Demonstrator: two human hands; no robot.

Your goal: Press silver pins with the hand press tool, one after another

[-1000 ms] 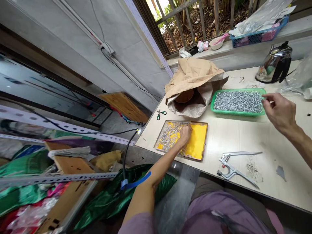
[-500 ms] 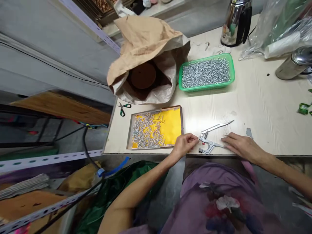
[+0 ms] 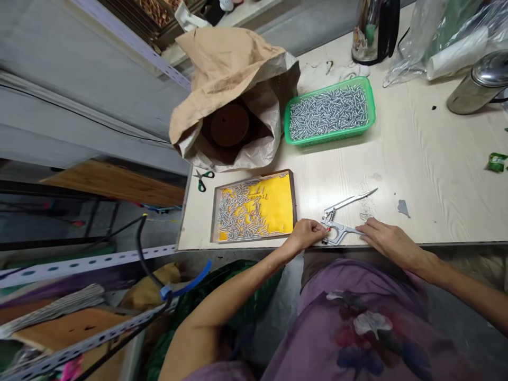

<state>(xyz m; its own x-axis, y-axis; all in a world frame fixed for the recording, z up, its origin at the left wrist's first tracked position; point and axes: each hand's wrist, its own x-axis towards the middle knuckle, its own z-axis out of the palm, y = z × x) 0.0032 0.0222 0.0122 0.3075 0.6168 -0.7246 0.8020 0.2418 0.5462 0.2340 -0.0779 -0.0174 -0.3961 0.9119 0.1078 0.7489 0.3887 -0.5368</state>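
Left hand [image 3: 305, 234] has its thumb and fingers pinched together at the head of the metal hand tool [image 3: 346, 229]; whether a small piece sits between the fingertips, I cannot tell. At the other end, the right hand [image 3: 392, 246] lies half curled, fingertips touching the lower handle's tip, its grip unclear. The tool lies near the surface's [image 3: 432, 174] front edge, handles spread. To do this well, I'd keep the lower handle steady, line up whatever goes in the head squarely, and have the left fingers clear before any squeeze. Just left is the yellow-lined tray [image 3: 294, 201] with loose metal pieces [image 3: 238, 217]; farther back stands the green basket [image 3: 370, 106], full of similar ones. One second ago, the left hand was in the tray and the right at the basket; now both are at the tool.
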